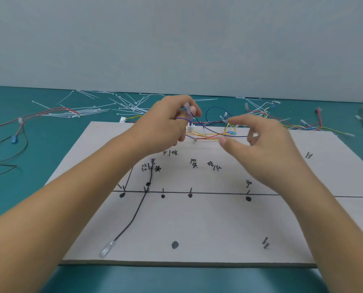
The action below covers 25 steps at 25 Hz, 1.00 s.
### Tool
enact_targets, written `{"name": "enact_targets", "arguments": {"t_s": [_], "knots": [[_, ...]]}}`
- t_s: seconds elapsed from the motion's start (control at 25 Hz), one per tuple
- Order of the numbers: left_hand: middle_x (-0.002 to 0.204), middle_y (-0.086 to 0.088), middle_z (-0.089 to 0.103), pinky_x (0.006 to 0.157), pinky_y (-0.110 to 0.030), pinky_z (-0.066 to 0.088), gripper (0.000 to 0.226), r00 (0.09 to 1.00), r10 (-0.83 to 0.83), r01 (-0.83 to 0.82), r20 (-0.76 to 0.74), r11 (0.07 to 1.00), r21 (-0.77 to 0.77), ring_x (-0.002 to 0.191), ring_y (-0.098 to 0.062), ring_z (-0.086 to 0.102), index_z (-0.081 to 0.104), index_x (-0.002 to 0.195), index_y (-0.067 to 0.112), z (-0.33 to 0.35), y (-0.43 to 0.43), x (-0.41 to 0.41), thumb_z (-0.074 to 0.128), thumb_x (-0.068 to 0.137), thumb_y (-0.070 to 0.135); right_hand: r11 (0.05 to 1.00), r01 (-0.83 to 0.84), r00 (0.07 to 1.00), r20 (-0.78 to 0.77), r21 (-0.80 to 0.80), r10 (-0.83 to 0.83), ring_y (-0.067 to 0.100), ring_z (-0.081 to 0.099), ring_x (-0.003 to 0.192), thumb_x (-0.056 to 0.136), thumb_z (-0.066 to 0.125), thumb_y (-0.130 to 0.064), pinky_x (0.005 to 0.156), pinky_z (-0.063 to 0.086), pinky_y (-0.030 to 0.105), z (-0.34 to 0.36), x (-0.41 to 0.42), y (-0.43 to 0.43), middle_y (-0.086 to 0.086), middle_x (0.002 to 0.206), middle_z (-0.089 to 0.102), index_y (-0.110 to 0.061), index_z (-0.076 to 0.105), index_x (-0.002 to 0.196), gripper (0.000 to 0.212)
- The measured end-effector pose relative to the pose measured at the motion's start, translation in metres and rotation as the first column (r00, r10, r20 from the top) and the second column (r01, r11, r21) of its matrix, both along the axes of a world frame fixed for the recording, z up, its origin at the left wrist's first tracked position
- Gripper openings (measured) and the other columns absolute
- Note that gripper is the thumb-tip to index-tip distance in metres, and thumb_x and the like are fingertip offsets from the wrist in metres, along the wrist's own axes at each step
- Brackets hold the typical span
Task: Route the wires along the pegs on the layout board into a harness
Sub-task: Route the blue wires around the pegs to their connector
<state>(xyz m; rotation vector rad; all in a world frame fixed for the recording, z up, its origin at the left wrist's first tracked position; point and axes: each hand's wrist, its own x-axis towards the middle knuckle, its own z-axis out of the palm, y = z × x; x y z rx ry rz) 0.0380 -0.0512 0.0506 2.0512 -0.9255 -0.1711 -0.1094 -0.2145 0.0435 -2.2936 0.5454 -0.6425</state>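
Pinching a blue wire [180, 118] in left hand [165, 125] fingers, above wires [206, 136] tangled at the board's [197, 229] far edge. Right hand [267, 144] alongside, fingers loosely curled, gripping nothing. Black wire [137, 212] threaded past pegs [190, 190] toward the near-left corner.

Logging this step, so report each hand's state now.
Left hand: pinches the clear terminal of the purple wire.
Right hand: open, holds nothing.
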Motion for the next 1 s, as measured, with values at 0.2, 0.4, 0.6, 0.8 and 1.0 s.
{"name": "enact_targets", "arguments": {"t_s": [0.2,0.4,0.6,0.8,1.0], "knots": [[0.065,-0.005,0.065,0.064,-0.037,0.055,0.029,0.996,-0.065,0.066,-0.069,0.998,0.006,0.053,-0.018,0.059,0.070,0.100,0.021,0.007,-0.005,-0.012,0.041,0.107,0.019,0.984,-0.128,0.988,-0.105,-0.122,0.115,0.001,0.055,0.097,0.086,0.074,-0.037,0.073,0.036,0.015,-0.014,0.008,0.026,-0.029,0.087,0.046,-0.036,0.067,0.128,0.042],[0.056,-0.005,0.061,0.057,-0.033,0.049,0.029,0.965,-0.026,-0.020,-0.260,0.985,-0.173,0.052,-0.024,0.054,0.064,0.124,0.021,0.005,0.003,0.001,0.038,0.110,0.021,0.994,0.035,0.997,-0.060,-0.102,-0.041,0.000,0.053,0.069,0.089,0.064,-0.016,0.058,0.035,0.020,-0.009,0.008,0.000,-0.018,0.079,0.051,-0.031,0.071,0.105,0.023],[0.072,-0.015,0.064,0.054,-0.032,0.057,0.033,0.658,0.089,-0.334,-0.748,0.924,-0.184,0.047,-0.023,0.055,0.060,0.129,0.005,-0.001,0.017,0.021,0.041,0.108,0.022,0.993,0.116,0.926,0.359,0.022,-0.117,0.016,0.041,0.048,0.076,0.054,-0.009,0.056,0.045,0.033,0.017,-0.004,-0.021,-0.010,0.044,0.042,-0.022,0.070,0.075,0.021],[0.100,-0.028,0.074,0.060,-0.035,0.062,0.026,0.790,0.142,-0.134,-0.596,0.989,0.058,0.074,-0.033,0.074,0.063,0.114,-0.002,-0.001,-0.005,0.019,0.041,0.107,0.010,0.982,-0.188,0.808,0.573,0.029,0.138,0.027,0.041,0.045,0.077,0.058,0.007,0.054,0.043,0.033,0.019,-0.013,0.014,0.013,0.046,0.044,-0.009,0.071,0.076,0.021],[0.105,-0.026,0.074,0.076,-0.038,0.064,0.029,0.835,0.091,-0.025,-0.542,0.991,0.129,0.086,-0.036,0.074,0.065,0.110,-0.005,0.007,-0.037,0.034,0.038,0.104,0.004,0.549,-0.617,0.699,0.713,0.565,0.052,0.019,0.025,0.044,0.068,0.047,0.010,0.053,0.040,0.027,0.028,-0.018,0.017,0.002,0.045,0.029,-0.008,0.068,0.068,0.028]]}}
